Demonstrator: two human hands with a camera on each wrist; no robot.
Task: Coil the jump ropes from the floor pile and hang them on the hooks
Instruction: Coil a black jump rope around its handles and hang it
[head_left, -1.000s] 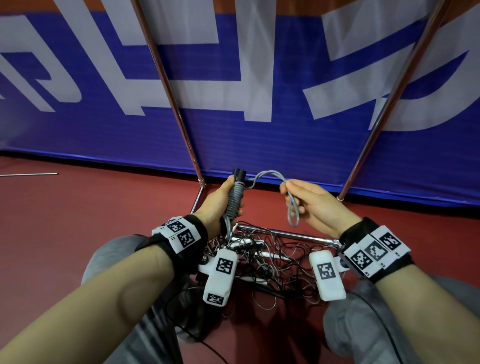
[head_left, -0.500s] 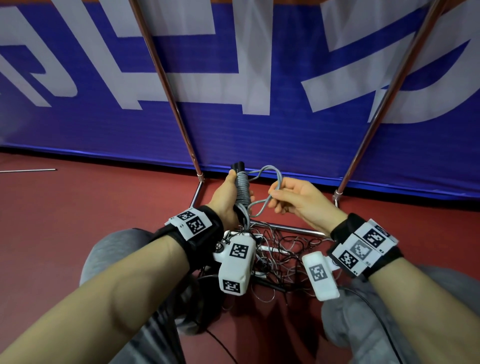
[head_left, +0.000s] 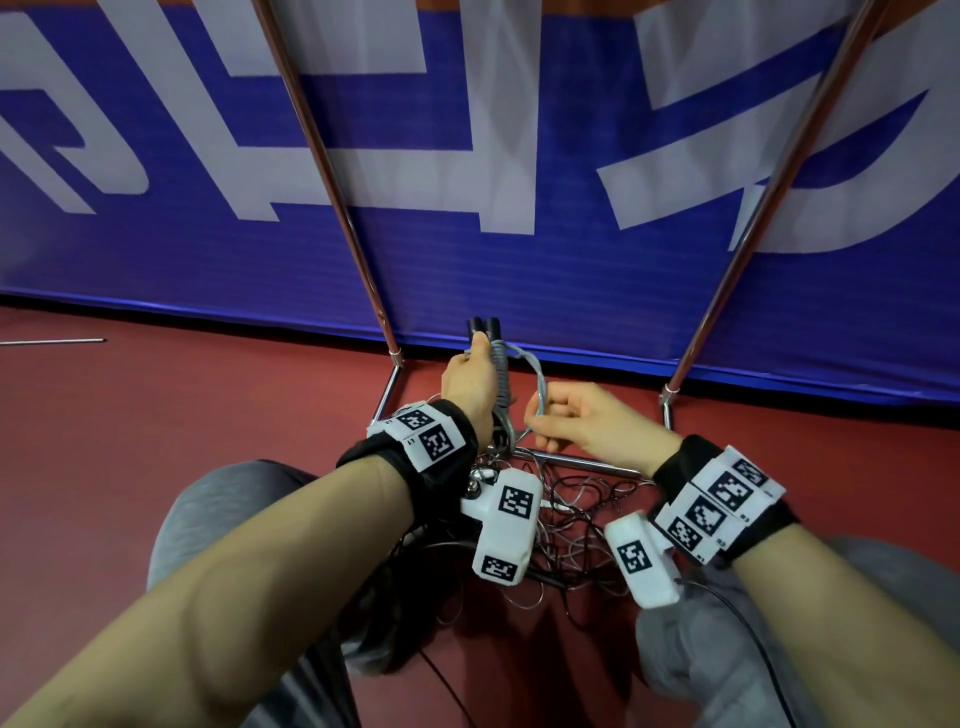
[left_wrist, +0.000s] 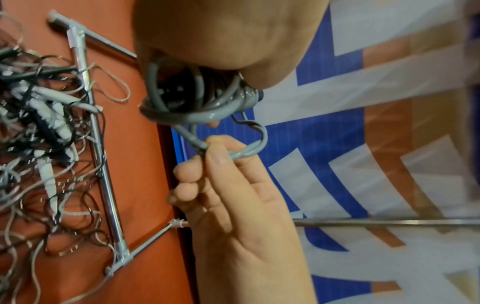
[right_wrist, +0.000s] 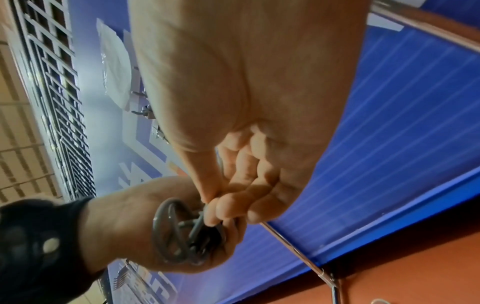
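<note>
The metal rack (head_left: 332, 171) runs off the top edge, hooks unseen; the left hand (head_left: 470, 387) hides most of the rope handles (head_left: 484, 328).

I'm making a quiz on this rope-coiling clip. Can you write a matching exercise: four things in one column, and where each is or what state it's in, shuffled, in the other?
Things:
1. left hand
2. right hand
3. rope pile
4. metal rack frame

Places or states:
A. lies tangled on the red floor
B. pinches a loop of the gray cord
C. stands against the blue banner
D. grips the jump rope handles upright

Pairs: 1-D, 2-B, 3-A, 4-C
</note>
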